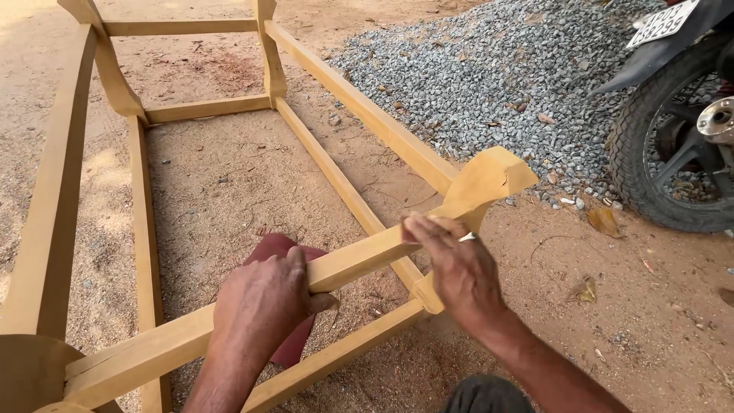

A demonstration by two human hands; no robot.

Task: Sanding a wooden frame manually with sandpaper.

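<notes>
The left hand (264,302) is closed around a wooden rail (348,264), pressing a dark red sheet of sandpaper (287,248) against it. Just beyond, the right hand (451,268) pinches the same rail — fingers curled on top. Past its fingertips rises the frame's leg (485,183); farther off lie a gravel pile (497,76) and a motorcycle wheel (673,145).

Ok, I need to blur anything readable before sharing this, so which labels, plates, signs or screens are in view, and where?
Number plate: top right corner, on the rear mudguard of the motorcycle parked by the gravel pile; a tilted white rectangle with dark characters, partly cut off by the frame edge.
No packages, signs or screens are visible.
</notes>
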